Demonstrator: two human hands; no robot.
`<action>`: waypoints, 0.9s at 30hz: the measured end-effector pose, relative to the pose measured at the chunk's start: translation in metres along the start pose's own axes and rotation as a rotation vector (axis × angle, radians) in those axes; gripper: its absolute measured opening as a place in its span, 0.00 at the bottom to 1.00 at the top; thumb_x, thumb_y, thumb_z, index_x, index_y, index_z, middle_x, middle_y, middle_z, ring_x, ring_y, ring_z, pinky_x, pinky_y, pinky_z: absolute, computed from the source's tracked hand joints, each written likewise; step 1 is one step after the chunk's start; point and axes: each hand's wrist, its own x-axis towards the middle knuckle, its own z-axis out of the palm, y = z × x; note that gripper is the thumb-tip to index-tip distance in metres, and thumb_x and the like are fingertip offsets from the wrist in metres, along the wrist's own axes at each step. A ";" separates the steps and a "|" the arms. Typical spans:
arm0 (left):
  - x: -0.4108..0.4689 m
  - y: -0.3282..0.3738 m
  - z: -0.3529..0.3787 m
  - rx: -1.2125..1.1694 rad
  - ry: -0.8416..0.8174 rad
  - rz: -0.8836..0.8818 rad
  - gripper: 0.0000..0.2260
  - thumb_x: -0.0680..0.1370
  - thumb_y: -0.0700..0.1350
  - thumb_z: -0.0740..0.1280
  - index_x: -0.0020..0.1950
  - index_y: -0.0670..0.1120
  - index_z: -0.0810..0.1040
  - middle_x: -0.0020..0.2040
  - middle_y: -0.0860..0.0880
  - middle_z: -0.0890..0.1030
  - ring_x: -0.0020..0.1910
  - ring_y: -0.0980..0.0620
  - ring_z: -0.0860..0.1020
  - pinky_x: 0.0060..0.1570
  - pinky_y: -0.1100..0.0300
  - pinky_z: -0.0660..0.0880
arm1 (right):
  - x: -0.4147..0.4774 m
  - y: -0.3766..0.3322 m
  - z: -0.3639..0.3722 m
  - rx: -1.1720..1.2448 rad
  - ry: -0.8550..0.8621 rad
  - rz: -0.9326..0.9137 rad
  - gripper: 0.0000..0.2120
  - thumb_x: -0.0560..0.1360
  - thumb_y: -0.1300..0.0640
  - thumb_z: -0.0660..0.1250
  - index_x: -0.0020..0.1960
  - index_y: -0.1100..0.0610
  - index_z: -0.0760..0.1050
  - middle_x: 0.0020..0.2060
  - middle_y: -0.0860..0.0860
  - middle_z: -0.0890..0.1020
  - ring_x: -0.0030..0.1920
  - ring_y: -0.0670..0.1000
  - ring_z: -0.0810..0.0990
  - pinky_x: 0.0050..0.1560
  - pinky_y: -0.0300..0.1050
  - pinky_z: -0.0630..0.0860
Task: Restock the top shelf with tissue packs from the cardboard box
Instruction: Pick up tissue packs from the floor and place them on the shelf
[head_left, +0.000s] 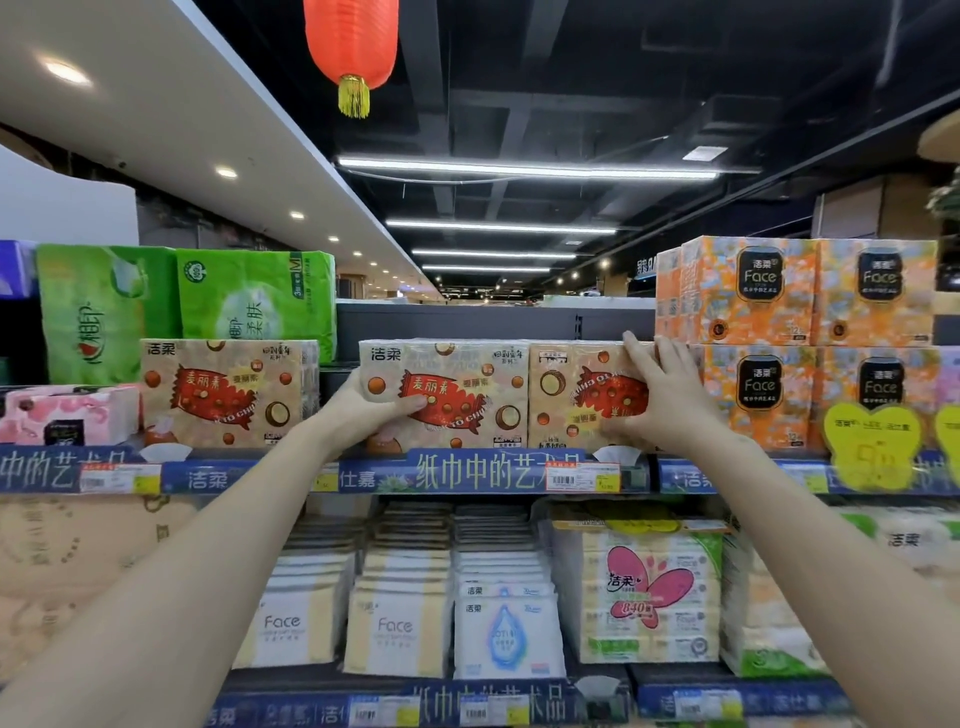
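Both hands hold beige, plastic-wrapped tissue packs with red candy print on the top shelf (467, 457): left hand (363, 410) fingers (415, 402) clasp one pack (447, 395), right hand (660, 395) fingers splayed, probably pressing its neighbour (576, 395). Light, squashy, slick film; best held at the side edges.

Orange tissue packs (761, 293), top shelf right: "Face" and "洁柔" are printed on black badges. Beige candy-print pack (447, 392), top shelf centre: "洁柔" and "麦丽素" are shown. Blue shelf-edge strip (467, 474): "纸巾中的艺术品" is read. Cream packs (397, 626), lower shelf: "Face". Butterfly-print pack (644, 590): "洁柔", "840". Green pack (254, 301): "M" is marked.
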 end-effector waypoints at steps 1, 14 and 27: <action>0.001 -0.003 0.003 -0.010 0.007 0.003 0.45 0.63 0.55 0.86 0.73 0.52 0.65 0.62 0.52 0.81 0.59 0.50 0.82 0.58 0.51 0.80 | -0.001 -0.001 0.001 0.000 0.001 0.001 0.60 0.66 0.34 0.78 0.82 0.41 0.41 0.82 0.52 0.44 0.82 0.55 0.38 0.80 0.58 0.48; -0.002 0.009 -0.002 -0.052 0.101 0.087 0.42 0.71 0.64 0.78 0.78 0.49 0.65 0.68 0.49 0.78 0.57 0.53 0.80 0.52 0.58 0.76 | -0.001 -0.016 0.009 -0.220 0.126 0.024 0.59 0.64 0.28 0.74 0.82 0.45 0.43 0.81 0.59 0.49 0.81 0.62 0.43 0.80 0.64 0.42; 0.013 0.012 0.001 0.147 0.109 0.179 0.57 0.67 0.54 0.84 0.84 0.54 0.48 0.76 0.47 0.72 0.71 0.46 0.75 0.73 0.43 0.71 | 0.004 -0.084 0.031 -0.031 0.172 -0.089 0.50 0.67 0.37 0.77 0.81 0.46 0.56 0.79 0.53 0.62 0.81 0.60 0.51 0.79 0.61 0.56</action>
